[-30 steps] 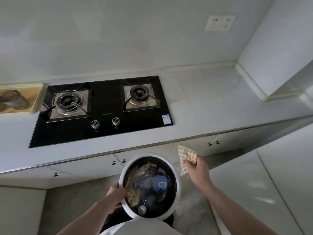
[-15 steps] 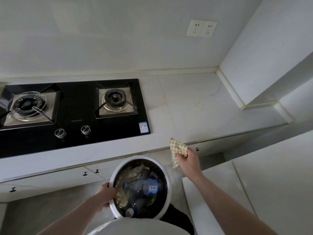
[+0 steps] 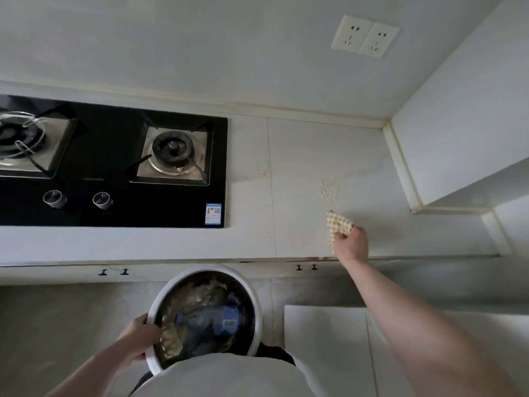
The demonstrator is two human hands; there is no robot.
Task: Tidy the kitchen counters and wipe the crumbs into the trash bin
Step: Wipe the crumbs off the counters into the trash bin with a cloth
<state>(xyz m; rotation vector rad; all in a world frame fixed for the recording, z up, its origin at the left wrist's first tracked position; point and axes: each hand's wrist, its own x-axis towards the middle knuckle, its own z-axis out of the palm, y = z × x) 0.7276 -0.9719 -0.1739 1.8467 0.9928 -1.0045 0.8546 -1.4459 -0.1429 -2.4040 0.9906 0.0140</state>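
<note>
My left hand [image 3: 140,336] grips the left rim of a round white trash bin [image 3: 256,305], held below the counter edge. Inside it lie a dark bag, crumpled wrappers and a blue bottle. My right hand [image 3: 351,242] holds a yellow checked cloth [image 3: 338,224] over the white counter [image 3: 286,144], near its front edge. A patch of pale crumbs [image 3: 327,185] lies just beyond the cloth. A smaller scatter of crumbs [image 3: 265,170] sits to the left, beside the stove.
A black glass gas stove [image 3: 114,167] with two burners and two knobs fills the counter's left part. A white wall block [image 3: 458,124] bounds the counter on the right. Two sockets [image 3: 365,35] are on the back wall. White cabinet fronts with small black handles run below the counter.
My view has shifted right along the counter. My right hand rose with the cloth from beside the bin to above the counter, close to the crumbs. The bin stays in my left hand.
</note>
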